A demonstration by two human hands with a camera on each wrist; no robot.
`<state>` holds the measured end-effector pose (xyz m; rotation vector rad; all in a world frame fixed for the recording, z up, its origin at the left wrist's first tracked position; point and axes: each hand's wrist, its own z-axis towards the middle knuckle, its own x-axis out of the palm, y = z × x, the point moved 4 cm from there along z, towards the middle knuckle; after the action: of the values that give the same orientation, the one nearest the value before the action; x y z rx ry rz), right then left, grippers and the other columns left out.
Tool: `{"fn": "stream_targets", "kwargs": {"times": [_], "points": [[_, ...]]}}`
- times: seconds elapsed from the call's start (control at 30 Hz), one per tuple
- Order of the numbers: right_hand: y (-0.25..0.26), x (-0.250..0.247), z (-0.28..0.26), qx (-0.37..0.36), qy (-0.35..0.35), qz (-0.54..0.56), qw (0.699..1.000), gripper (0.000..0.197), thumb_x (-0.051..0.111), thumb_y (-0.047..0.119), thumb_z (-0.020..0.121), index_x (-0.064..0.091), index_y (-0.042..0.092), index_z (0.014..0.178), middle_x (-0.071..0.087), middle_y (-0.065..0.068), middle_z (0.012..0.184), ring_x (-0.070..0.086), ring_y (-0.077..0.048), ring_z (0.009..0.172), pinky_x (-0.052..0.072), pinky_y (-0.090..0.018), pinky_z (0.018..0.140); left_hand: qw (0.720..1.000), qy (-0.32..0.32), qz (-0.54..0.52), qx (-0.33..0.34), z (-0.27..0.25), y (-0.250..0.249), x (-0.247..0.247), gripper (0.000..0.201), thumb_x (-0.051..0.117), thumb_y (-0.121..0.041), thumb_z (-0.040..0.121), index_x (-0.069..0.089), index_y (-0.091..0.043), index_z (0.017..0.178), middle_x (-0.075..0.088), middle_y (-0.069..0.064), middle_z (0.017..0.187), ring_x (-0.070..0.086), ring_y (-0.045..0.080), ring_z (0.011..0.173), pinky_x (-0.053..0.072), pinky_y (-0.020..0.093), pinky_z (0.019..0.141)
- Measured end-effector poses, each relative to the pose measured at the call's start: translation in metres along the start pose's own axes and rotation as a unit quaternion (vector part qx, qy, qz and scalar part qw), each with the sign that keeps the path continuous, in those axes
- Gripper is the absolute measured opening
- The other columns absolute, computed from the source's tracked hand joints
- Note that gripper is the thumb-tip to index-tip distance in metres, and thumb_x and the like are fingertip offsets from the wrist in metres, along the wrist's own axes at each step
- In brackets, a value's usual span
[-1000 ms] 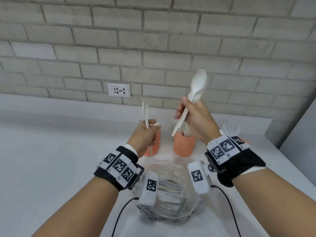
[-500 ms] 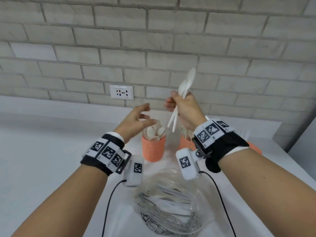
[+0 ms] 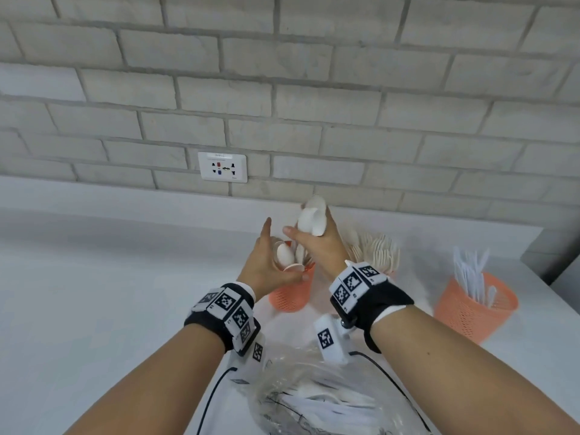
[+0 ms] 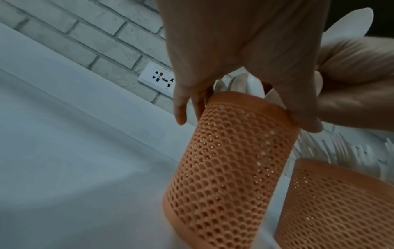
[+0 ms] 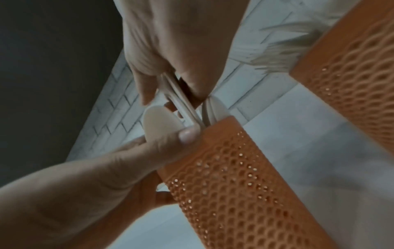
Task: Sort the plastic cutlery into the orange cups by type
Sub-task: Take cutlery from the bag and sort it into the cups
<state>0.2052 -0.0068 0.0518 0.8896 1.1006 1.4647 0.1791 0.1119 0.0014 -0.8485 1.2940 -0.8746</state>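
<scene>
While the right hand (image 3: 317, 246) grips a small bunch of white spoons (image 3: 311, 219) by the handles, bowls up, their lower ends dip into the left orange cup (image 3: 290, 296), which already holds spoons. Left hand (image 3: 266, 262) is at that cup's rim, thumb touching its near edge, fingers loosely spread. Forks fill the middle cup (image 4: 341, 202), knives the right cup (image 3: 474, 306). A clear bag (image 3: 314, 400) of cutlery lies nearest the person.

Orange cup (image 4: 224, 160): matt perforated plastic mesh. Spoons (image 3: 310, 219): smooth white plastic. Wall (image 3: 314, 89): rough brick.
</scene>
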Motion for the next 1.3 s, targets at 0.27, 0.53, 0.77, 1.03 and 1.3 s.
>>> {"fn": "stream_targets", "kwargs": {"times": [0.27,0.53,0.77,1.03,1.3], "points": [[0.015,0.008,0.01,-0.16,0.006,-0.225,0.961,0.022,0.057,0.012,0.088,0.059,0.016,0.11,0.062,-0.001,0.107,0.052,0.003,0.074,0.041,-0.018,0.072,1.0,-0.014,0.004,0.023,0.004,0.0,0.0,0.122,0.085,-0.021,0.061,0.001,-0.02,0.149,0.038,0.002,0.128,0.044,0.012,0.112,0.035,0.024,0.094],[-0.017,0.007,-0.001,-0.045,0.195,-0.491,0.848,0.044,0.026,0.041,0.1,0.048,0.022,0.132,0.038,0.006,0.148,0.016,-0.014,0.144,0.006,-0.047,0.116,1.0,-0.004,-0.011,0.01,0.001,-0.002,0.001,0.12,0.079,-0.023,0.058,0.001,-0.018,0.149,0.03,-0.007,0.127,0.037,0.006,0.118,0.032,0.024,0.101],[0.037,0.002,-0.009,-0.117,0.155,-0.504,0.842,0.048,0.048,0.043,0.092,0.044,0.023,0.135,0.037,-0.003,0.145,0.02,-0.02,0.14,0.016,-0.042,0.113,0.999,0.013,0.036,-0.008,-0.009,-0.01,-0.007,0.122,0.081,-0.022,0.068,-0.01,-0.019,0.149,0.019,0.006,0.149,0.025,0.018,0.138,0.025,0.026,0.103],[0.105,-0.029,-0.078,-0.127,0.207,-0.395,0.886,0.008,0.061,0.017,0.088,0.067,0.013,0.092,0.057,0.012,0.068,0.054,-0.002,0.063,0.041,-0.018,0.063,0.986,0.007,0.037,0.165,-0.082,-0.053,-0.009,0.03,0.061,-0.053,0.067,0.058,-0.023,0.071,0.05,0.0,0.104,0.052,0.003,0.097,0.037,0.014,0.08],[0.053,-0.033,-0.18,0.104,0.472,-0.406,0.776,0.017,0.056,0.007,0.09,0.069,0.001,0.099,0.073,-0.007,0.08,0.066,-0.012,0.07,0.052,-0.019,0.072,0.922,0.274,0.269,0.057,-0.142,-0.027,0.037,0.026,0.061,-0.045,0.083,0.073,-0.028,0.099,0.038,-0.006,0.137,0.046,0.012,0.118,0.037,0.03,0.102]]}}
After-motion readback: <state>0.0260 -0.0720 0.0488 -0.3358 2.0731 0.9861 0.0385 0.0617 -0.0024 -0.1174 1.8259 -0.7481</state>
